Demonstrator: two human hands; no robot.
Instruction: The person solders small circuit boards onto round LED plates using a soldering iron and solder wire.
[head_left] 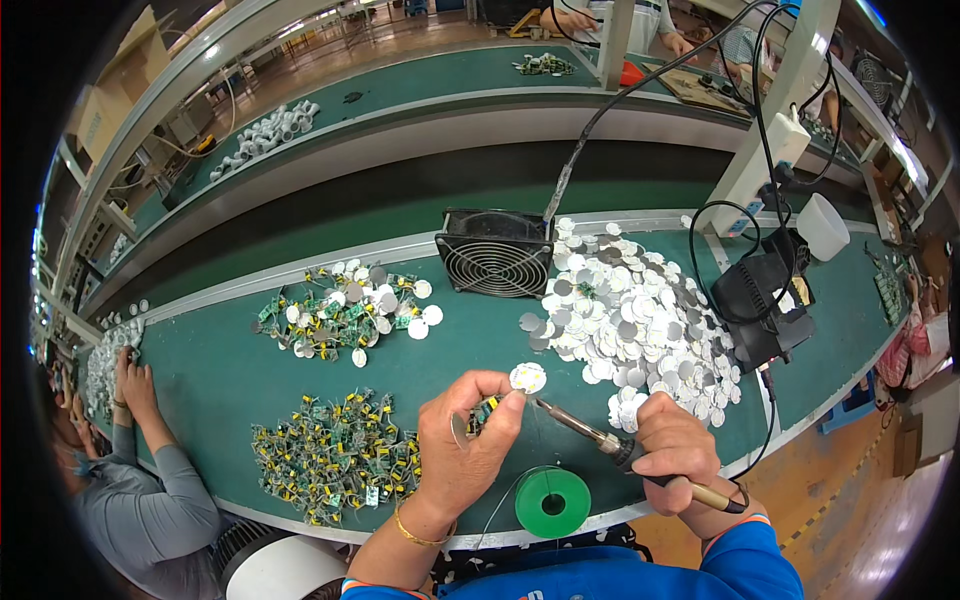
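Left hand: thumb and forefinger brought together in a pinch on the rim of a white disc, held up over the worktop near the middle of the view. A grey disc shows nearly edge-on in the same hand. Right hand: fingers wrapped round the handle of a soldering iron, with no gap visible in the grip. The tip sits just beside the white disc; contact cannot be confirmed.

Hazards, as judged: a burn to the left thumb, should the iron slip or the pinch shift — clearance is slight. A loose pinch on so thin a rim could let the disc tilt, spoiling a joint. A sideways sweep of the right hand could scatter the near edge of the disc heap.

Materials: discs flat, round and smooth, some faces white, others dull grey; the held one carries yellowish spots. Board heap tangled and spiky, green with yellow blocks. Spool green, round-flanged, dark-centred. Fan black, boxy, with a ringed grille.
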